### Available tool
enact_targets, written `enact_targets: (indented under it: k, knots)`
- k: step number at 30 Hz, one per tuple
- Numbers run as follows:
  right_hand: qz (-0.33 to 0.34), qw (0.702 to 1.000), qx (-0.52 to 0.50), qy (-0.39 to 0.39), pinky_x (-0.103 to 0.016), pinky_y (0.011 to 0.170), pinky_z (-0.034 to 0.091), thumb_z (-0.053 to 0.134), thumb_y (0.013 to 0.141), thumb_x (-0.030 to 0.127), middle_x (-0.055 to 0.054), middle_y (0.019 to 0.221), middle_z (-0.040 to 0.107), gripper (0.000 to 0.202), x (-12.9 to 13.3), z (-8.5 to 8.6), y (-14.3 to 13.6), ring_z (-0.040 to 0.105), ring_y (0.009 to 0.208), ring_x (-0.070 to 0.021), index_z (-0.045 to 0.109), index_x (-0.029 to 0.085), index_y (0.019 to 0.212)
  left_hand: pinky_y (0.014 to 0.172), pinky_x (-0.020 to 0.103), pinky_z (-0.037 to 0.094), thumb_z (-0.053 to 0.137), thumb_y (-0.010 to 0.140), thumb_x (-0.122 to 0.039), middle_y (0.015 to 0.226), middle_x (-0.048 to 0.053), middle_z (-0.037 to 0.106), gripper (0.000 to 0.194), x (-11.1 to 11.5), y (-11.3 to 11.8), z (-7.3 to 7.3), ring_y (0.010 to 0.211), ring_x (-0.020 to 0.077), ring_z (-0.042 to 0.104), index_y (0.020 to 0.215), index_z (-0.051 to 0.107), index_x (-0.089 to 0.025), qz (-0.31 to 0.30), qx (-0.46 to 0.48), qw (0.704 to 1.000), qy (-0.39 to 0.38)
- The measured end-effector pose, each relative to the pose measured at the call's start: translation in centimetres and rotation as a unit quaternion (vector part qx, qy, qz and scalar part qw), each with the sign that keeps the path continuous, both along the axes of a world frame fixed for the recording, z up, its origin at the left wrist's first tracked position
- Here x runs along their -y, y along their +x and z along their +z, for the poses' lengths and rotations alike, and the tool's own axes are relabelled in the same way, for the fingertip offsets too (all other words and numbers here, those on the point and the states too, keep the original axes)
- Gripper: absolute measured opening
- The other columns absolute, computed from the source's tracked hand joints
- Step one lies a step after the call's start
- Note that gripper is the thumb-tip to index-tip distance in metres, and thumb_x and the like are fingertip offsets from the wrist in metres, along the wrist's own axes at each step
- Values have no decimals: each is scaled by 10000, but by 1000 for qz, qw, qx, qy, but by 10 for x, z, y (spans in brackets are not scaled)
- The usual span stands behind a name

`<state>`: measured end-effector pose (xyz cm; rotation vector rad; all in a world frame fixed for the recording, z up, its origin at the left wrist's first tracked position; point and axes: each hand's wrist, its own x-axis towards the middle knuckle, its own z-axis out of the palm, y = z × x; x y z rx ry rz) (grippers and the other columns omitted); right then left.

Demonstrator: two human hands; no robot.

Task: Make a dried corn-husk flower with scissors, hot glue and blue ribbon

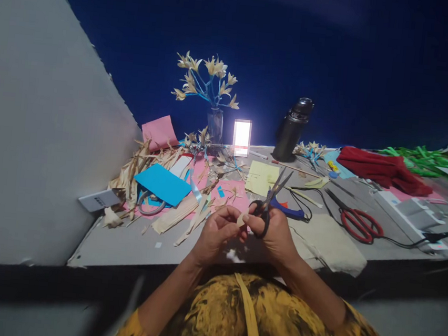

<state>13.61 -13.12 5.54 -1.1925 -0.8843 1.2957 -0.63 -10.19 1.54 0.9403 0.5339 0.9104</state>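
Observation:
Close to the table's front edge, both hands meet over a small pale piece (241,220) that looks like dried husk. My left hand (220,231) pinches this piece between its fingertips. Black-handled scissors (266,209) are in my right hand (275,233), their blades parted and pointing up and away. The right thumb also reaches to the pale piece. Just beyond the scissors lies a blue glue gun (289,208), partly hidden by the right hand. A small white scrap (233,255) shows below the hands, blurred.
Husk strips (175,219), a blue sheet (162,184) and pink paper crowd the left. Behind stand a glass vase (215,125) of husk flowers and a dark flask (292,132). Red-handled scissors (361,223), a beige cloth (327,246) and a power strip (409,220) lie right.

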Motion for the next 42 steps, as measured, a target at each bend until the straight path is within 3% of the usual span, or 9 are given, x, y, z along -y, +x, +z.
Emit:
enact_targets:
  k: [3,7,10,12,14,17,22,27,42]
  knots:
    - [-24,1000,8,-2,-240,489,469,838,582,347,43,598,615,367,6,-1,-1,572,480,-124,586,188,795,655,235,460,826,743,-324,636,26,676,241,6,1,1,610,122,608,753,663,-147,21,-23,999,-9]
    - [7,996,-77,-44,-240,472,458,837,564,341,49,580,590,381,8,-4,0,562,475,-129,595,185,813,582,223,430,874,670,-313,641,13,656,285,9,3,0,560,105,577,693,648,-140,-23,24,997,-66]
    - [-26,991,-119,-54,-203,462,398,843,551,325,66,592,532,356,4,-6,8,477,481,-82,608,172,770,575,233,428,879,660,-298,622,7,632,293,5,5,1,529,93,546,672,636,-134,-46,50,994,-86]
    - [-59,993,-89,-48,-187,457,340,835,563,324,70,590,496,320,1,-8,17,413,496,-66,617,164,733,579,238,433,874,666,-282,621,2,617,292,2,7,3,522,86,529,662,624,-132,-43,59,992,-102]
    - [-44,999,-8,-31,-199,478,336,815,612,360,51,595,519,286,0,-10,26,412,524,-81,646,159,722,579,238,439,875,666,-272,640,1,620,293,-2,8,5,520,80,526,666,617,-132,-21,57,991,-116]
    - [45,993,113,3,-237,550,404,777,701,467,-11,687,640,325,0,-15,33,495,592,-123,698,158,762,575,214,440,893,641,-257,656,-3,627,307,-10,11,7,536,74,539,685,613,-138,45,45,988,-142]
    - [155,980,126,-10,-250,527,411,705,756,641,-33,652,648,487,-2,-36,19,524,554,-137,658,161,700,540,186,423,912,608,-293,581,-38,557,347,-21,16,10,523,68,506,687,608,-145,125,20,978,-163]
    - [163,981,100,-38,-230,476,367,725,715,681,-18,577,607,536,-8,-52,4,499,518,-125,612,160,649,532,171,407,907,606,-278,628,-39,572,343,-27,18,14,547,63,526,715,611,-144,175,4,971,-166]
    - [135,979,145,-44,-233,445,373,710,727,639,-7,503,570,504,-11,-54,3,520,461,-132,555,187,567,532,178,418,859,649,-241,624,-38,585,288,-29,21,15,548,71,546,690,588,-153,175,31,970,-163]
